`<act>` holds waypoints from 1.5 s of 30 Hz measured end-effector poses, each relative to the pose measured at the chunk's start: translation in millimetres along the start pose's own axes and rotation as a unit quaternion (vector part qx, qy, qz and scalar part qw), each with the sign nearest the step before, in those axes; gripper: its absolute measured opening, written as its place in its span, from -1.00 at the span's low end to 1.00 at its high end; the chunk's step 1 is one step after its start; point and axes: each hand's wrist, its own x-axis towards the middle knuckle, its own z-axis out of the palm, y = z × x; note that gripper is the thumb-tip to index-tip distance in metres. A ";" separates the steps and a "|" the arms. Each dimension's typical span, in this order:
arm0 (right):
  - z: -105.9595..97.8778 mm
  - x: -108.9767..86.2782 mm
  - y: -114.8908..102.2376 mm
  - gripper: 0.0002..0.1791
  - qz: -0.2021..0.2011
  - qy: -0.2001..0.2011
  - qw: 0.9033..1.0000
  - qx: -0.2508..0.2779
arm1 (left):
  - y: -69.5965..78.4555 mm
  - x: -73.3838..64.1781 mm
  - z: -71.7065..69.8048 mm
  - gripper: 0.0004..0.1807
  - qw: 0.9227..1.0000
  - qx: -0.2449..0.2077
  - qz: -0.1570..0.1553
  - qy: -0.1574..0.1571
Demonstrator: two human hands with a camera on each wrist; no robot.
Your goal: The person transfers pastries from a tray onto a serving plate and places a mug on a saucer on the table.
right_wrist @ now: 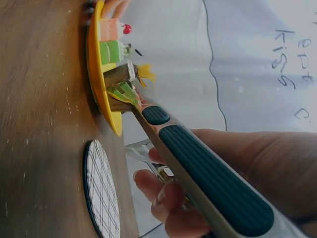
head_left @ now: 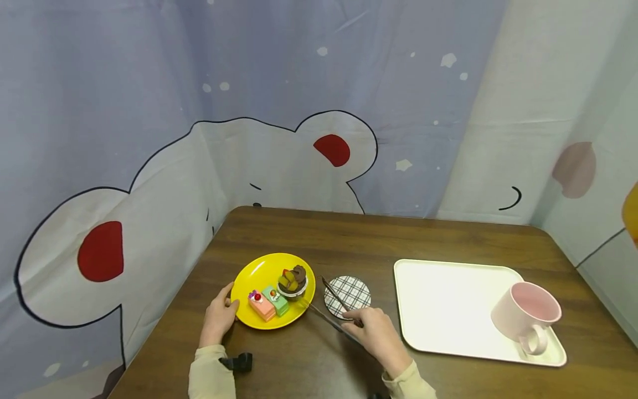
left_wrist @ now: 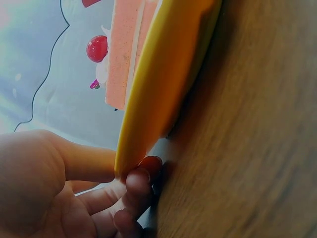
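Note:
My left hand [head_left: 219, 317] pinches the left rim of a yellow plate [head_left: 254, 271], thumb on top and fingers beneath, as the left wrist view shows. On the plate are a small pink cake slice [head_left: 262, 308] with a red cherry, a green cake slice [head_left: 279, 304] and a chocolate cupcake [head_left: 292, 283] with yellow and brown topping. My right hand [head_left: 377, 337] holds tongs [right_wrist: 213, 178] with dark ribbed grips, their arms spread apart. One tip overlaps the cupcake's lower side; whether it touches, I cannot tell. The other arm reaches over a checked round coaster [head_left: 356, 291].
Right of the coaster lies a white rectangular tray [head_left: 448, 305]. A pink mug [head_left: 518, 313] stands on its right end, handle toward me. The wooden table [head_left: 299, 366] meets a printed curtain [head_left: 279, 72] along its back and sides.

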 end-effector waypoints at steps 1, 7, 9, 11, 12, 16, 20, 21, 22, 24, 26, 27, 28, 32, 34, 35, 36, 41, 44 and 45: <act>-1.4 -1.6 1.6 -0.82 0.005 -0.001 1.000 0.001 | -0.2 -0.1 0.0 -0.40 1.000 0.001 -0.001 0.000; -9.5 -10.1 9.6 -0.83 0.030 0.006 1.000 0.001 | 0.1 1.4 -0.4 -0.39 1.000 0.000 -0.003 -0.003; -11.8 -12.8 11.8 -0.84 0.041 0.011 0.999 0.001 | -0.1 2.0 -0.5 -0.40 1.000 -0.001 -0.002 -0.003; -14.5 -15.3 14.6 -0.85 0.053 0.016 0.998 0.004 | -0.5 2.0 -0.6 -0.40 1.000 -0.001 0.000 -0.002; -15.9 -16.5 16.0 -0.85 0.059 0.020 0.998 0.005 | -0.6 1.6 -0.7 -0.40 1.000 -0.002 0.000 -0.002; -21.1 -21.3 22.6 -0.85 0.073 0.038 0.997 0.007 | -1.5 0.5 -0.8 -0.40 1.000 -0.002 0.005 -0.002; -26.4 -25.0 29.8 -0.86 0.083 0.059 0.995 0.003 | -1.5 -0.3 -1.2 -0.40 1.000 0.000 0.007 -0.002; -27.9 -26.0 31.7 -0.86 0.085 0.064 0.994 0.004 | -1.5 -0.4 -1.2 -0.40 1.000 0.001 0.007 -0.003; -29.5 -27.1 33.6 -0.86 0.088 0.066 0.994 0.006 | -1.3 -0.7 -1.4 -0.40 1.000 0.003 0.007 -0.003; -32.4 -29.4 37.5 -0.85 0.091 0.071 0.993 0.007 | -1.2 -0.8 -1.5 -0.40 1.000 0.005 0.006 -0.002; -35.2 -31.6 41.4 -0.82 0.095 0.071 0.993 0.007 | -1.1 -0.6 -1.5 -0.40 1.000 0.005 0.005 -0.002; -36.1 -32.8 43.5 -0.80 0.095 0.072 0.993 0.005 | -0.9 -0.6 -1.4 -0.40 1.000 0.004 0.004 -0.003; -37.0 -34.0 45.6 -0.78 0.095 0.074 0.993 0.001 | -0.8 -0.5 -1.2 -0.40 1.000 0.004 0.003 -0.003; -39.2 -38.9 53.4 -0.74 0.093 0.086 0.992 -0.008 | -0.9 0.3 -0.5 -0.40 1.000 0.002 0.001 -0.005; -39.4 -41.8 56.8 -0.75 0.094 0.093 0.991 -0.013 | -0.9 0.6 -0.3 -0.40 1.000 0.002 0.002 -0.005; -39.4 -43.0 58.2 -0.76 0.096 0.095 0.991 -0.015 | -1.1 0.8 -0.2 -0.40 1.000 0.002 0.003 -0.004; -39.3 -44.2 59.5 -0.76 0.097 0.099 0.990 -0.019 | -1.1 0.9 -0.1 -0.40 1.000 0.002 0.004 -0.004; -43.9 -49.0 64.6 -0.75 0.127 0.094 0.987 -0.023 | -1.9 1.5 0.6 -0.40 1.000 0.002 0.008 -0.004; -46.7 -50.7 67.1 -0.75 0.139 0.098 0.985 -0.023 | -2.2 1.6 0.4 -0.39 1.000 0.001 0.006 -0.005; -46.9 -51.0 67.9 -0.76 0.140 0.105 0.984 -0.025 | -2.2 1.6 0.3 -0.39 1.000 0.002 0.006 -0.006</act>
